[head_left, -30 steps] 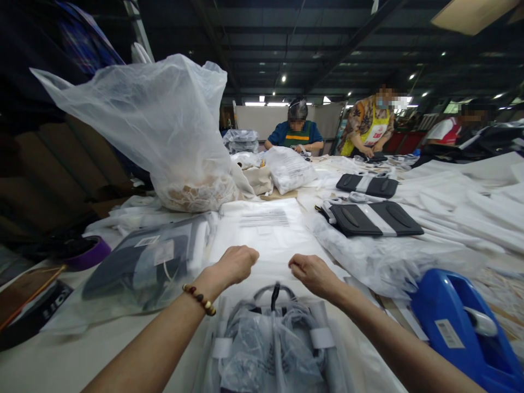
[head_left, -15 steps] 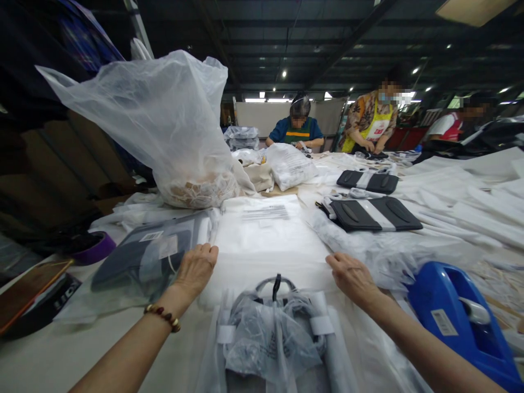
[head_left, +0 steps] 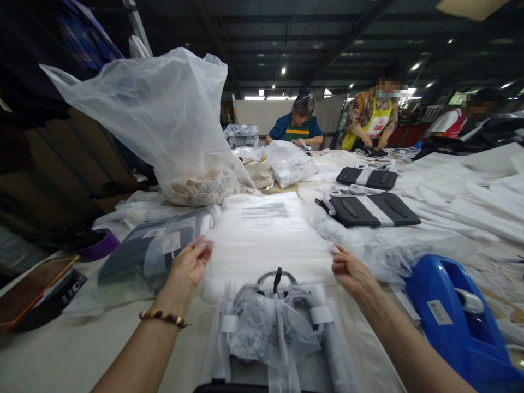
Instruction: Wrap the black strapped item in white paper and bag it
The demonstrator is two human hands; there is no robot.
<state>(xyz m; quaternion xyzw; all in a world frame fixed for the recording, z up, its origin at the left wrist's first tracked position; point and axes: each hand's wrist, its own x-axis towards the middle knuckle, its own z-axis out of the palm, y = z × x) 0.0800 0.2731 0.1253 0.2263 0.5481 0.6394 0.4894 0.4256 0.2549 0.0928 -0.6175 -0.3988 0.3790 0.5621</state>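
A flat stack of translucent plastic bags (head_left: 266,229) with printed text lies in front of me. My left hand (head_left: 190,265), wearing a bead bracelet (head_left: 161,316), pinches the bag's near left edge. At the near right edge, my right hand (head_left: 352,270) is closed on the same plastic bag, which looks stretched between both hands. Nearer to me, between my forearms, lies a grey bag (head_left: 249,371) with its handles wrapped in clear plastic and fastened with white strips. Its lower end is cut off by the frame.
A packed dark bag (head_left: 131,262), purple tape roll (head_left: 98,245) and phone (head_left: 33,289) lie left. Behind stands a big plastic sack (head_left: 164,120). To the right are black bags (head_left: 374,210) and a blue tape dispenser (head_left: 454,327). Several people work across the table.
Both hands have turned, fingers now facing upward, with the plastic edge pinched. The grey bag shows slightly more of its lower part.
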